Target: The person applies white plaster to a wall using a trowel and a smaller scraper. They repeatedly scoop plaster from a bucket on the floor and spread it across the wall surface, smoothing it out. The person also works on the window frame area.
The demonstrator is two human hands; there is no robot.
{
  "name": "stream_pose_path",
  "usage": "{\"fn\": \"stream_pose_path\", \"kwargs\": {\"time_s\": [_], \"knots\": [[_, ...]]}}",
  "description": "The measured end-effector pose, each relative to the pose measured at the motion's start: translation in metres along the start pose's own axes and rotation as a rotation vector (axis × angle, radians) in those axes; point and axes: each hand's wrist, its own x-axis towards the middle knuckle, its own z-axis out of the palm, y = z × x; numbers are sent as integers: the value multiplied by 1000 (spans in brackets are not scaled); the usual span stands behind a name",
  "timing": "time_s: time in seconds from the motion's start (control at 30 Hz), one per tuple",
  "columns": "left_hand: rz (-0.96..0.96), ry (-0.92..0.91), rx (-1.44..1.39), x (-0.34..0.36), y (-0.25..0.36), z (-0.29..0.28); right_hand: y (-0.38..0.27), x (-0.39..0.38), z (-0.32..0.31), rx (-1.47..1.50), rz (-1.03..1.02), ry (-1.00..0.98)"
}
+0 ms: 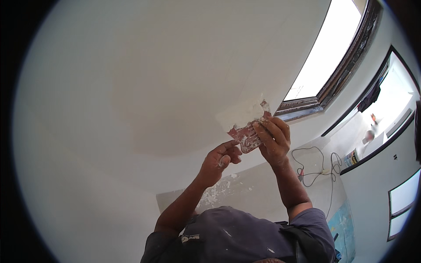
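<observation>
My right hand [274, 139] grips a flat reddish-brown putty spreader [250, 143] by its right side, with the thumb and fingers on its face. White putty is smeared and caked over the spreader. Just beyond its far edge lies a pale putty patch [242, 113] against the off-white wall [175, 87]; whether it sits on the wall or on the tool, I cannot tell. My left hand [219, 162] is at the spreader's lower left corner. Its index finger reaches to the edge, the other fingers are loosely bent, and white putty marks the thumb.
A bright window with a dark frame [322, 103] borders the wall at upper right. White splatters [217, 191] cover the grey floor below my hands. A loose dark cable [322, 173] lies to the right, near a doorway with a bucket [351, 158]. A blue sheet [344, 225] is at lower right.
</observation>
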Motion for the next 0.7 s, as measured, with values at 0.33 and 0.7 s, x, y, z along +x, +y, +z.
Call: {"fn": "stream_pose_path", "kwargs": {"time_s": [0.33,0.7], "knots": [[-340,181,182,3,-1,14,-79,-78,16,1294,1176,310],[-821,-49,636,-45,-5,-73,-51,-60,49,263,1223,32]]}}
